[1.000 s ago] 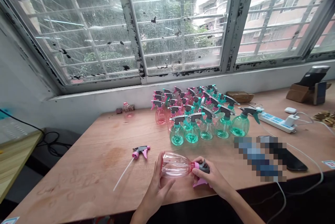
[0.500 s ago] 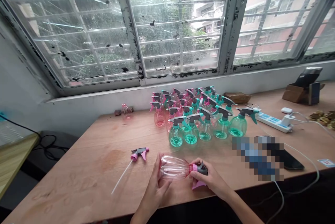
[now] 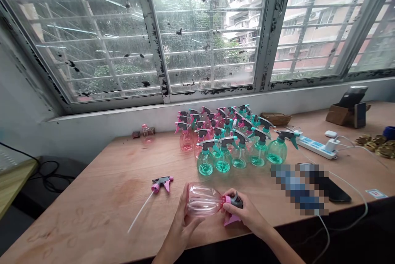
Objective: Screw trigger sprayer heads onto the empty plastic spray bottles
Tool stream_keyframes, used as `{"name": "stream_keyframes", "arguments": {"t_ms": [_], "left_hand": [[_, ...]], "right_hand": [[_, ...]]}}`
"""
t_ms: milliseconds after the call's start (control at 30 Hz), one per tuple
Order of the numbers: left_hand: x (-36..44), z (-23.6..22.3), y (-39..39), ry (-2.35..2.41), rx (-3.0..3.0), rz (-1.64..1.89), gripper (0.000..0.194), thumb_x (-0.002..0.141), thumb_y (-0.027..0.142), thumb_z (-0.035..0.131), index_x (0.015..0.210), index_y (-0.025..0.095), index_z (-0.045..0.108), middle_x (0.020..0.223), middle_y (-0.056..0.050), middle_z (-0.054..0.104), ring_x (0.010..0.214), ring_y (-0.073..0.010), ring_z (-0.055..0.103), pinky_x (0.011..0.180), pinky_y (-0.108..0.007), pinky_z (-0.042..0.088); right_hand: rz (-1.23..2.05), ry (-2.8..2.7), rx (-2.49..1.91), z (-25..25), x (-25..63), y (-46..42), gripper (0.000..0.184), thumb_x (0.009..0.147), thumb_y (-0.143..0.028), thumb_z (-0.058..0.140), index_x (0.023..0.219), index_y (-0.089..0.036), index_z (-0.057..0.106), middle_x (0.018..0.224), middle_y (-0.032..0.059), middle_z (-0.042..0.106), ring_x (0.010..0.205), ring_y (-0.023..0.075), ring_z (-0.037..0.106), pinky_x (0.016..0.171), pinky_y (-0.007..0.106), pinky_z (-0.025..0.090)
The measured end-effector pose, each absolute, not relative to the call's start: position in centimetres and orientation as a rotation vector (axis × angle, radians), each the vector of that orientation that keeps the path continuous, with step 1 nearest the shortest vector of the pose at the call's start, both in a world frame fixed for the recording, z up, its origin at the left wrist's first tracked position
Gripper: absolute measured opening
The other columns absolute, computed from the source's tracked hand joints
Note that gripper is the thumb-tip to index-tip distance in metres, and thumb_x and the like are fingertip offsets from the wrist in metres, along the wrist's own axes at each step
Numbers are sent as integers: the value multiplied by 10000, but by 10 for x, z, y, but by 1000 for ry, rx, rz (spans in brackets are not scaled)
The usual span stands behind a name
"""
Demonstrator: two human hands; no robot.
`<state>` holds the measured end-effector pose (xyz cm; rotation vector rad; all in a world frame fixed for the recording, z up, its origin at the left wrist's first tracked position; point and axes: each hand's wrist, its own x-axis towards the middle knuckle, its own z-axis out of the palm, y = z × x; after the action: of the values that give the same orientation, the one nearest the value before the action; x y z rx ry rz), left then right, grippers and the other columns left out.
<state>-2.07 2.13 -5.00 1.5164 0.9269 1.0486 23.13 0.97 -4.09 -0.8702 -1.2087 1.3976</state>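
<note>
My hands hold a clear pink plastic spray bottle (image 3: 202, 200) on its side, just above the wooden table (image 3: 92, 214). My left hand (image 3: 182, 225) wraps the bottle's body from below. My right hand (image 3: 245, 210) grips the grey sprayer head (image 3: 236, 201) at the bottle's neck, and its pink trigger (image 3: 232, 219) points down. To the left lies a loose pink-and-grey trigger sprayer (image 3: 160, 184) with a long white dip tube (image 3: 140, 212).
Several assembled pink and green spray bottles (image 3: 222, 144) stand in a dense group beyond my hands. To the right lie a white power strip (image 3: 316, 147), a black phone (image 3: 338, 190) and a pixelated patch (image 3: 298, 188). A window (image 3: 210, 29) runs along the table's far side.
The whole scene has drifted slightly left and down in the picture as the head view shifts. My hands keep the same hold on the bottle.
</note>
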Motion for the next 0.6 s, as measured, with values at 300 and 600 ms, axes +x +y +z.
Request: {"name": "stream_keyframes", "arguments": {"t_ms": [300,600], "left_hand": [[-19,-36,16,859,1426,1009,960,864,518,723,1608,240,182,1505,-153,531,1432,-363,458,1228,-509,313],[-23,-46,18,858,1657,1022,1016,866,401,761,1600,421,59,1712,-80,156,1435,-342,439,1222,-511,323]], "right_hand": [[1440,-1211,-874,-37,234,7,334,823,-429,824,916,-168,640,654,-1,739,540,167,699,552,274,564],[1441,-1220,-868,-31,233,5,360,818,-472,817,894,-175,629,641,-13,733,528,156,696,548,265,578]]}}
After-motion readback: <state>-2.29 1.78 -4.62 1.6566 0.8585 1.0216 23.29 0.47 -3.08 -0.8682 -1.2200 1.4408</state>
